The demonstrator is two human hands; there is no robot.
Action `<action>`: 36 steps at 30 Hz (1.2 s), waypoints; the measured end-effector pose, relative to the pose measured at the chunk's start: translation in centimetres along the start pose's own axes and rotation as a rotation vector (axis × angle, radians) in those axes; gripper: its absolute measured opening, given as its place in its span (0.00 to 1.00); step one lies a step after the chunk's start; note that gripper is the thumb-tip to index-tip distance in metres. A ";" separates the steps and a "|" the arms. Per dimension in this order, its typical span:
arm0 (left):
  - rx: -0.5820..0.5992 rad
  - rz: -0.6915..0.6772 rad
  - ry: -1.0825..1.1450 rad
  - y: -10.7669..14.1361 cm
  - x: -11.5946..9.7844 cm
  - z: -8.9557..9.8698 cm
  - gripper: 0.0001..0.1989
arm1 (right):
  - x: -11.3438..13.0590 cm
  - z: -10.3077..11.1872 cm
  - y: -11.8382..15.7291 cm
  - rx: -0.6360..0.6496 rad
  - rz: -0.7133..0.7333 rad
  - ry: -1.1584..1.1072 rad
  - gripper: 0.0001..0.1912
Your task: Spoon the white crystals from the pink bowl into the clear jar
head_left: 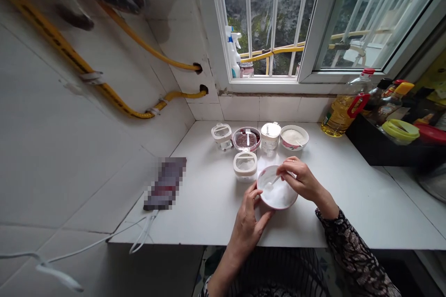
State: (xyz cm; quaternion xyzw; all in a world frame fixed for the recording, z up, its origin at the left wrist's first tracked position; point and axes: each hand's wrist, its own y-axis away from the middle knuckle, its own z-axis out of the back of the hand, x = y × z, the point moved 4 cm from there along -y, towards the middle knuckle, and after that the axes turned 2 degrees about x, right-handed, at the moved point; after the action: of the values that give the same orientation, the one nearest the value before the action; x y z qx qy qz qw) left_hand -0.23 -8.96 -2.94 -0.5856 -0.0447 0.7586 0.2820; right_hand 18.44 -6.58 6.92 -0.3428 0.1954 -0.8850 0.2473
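Note:
On the counter near its front edge rests a round bowl [265,175] with a pinkish rim, holding a white powdery or grainy substance [283,195]. My left hand [248,216] grips the bowl's left side, thumb near the front and fingers along the rim. Between the closed fingers of my right hand [302,180] is a small pale spoon [268,186], its head down in the white substance. Just beyond the bowl, to its left, stands a clear jar [245,167] with a cream-coloured lid frame.
Behind stand two more clear lidded jars [222,134] [271,135], a bowl with dark red contents [259,136] and a bowl of whitish grains [294,138]. An oil bottle [337,113] and a black condiment box [364,141] are at right. A blurred-out dark object [165,183] with a white cable lies left.

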 end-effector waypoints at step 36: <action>-0.002 -0.015 -0.027 -0.1 -0.2 -0.1 0.20 | -3.8 -0.4 0.4 -0.198 -0.617 -0.536 0.08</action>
State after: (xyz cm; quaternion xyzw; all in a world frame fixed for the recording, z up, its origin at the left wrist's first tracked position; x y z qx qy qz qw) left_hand -0.11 -8.95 -2.78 -0.5752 -0.0537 0.7644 0.2861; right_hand 20.71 -4.67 4.45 -0.6256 0.0964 -0.7739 -0.0213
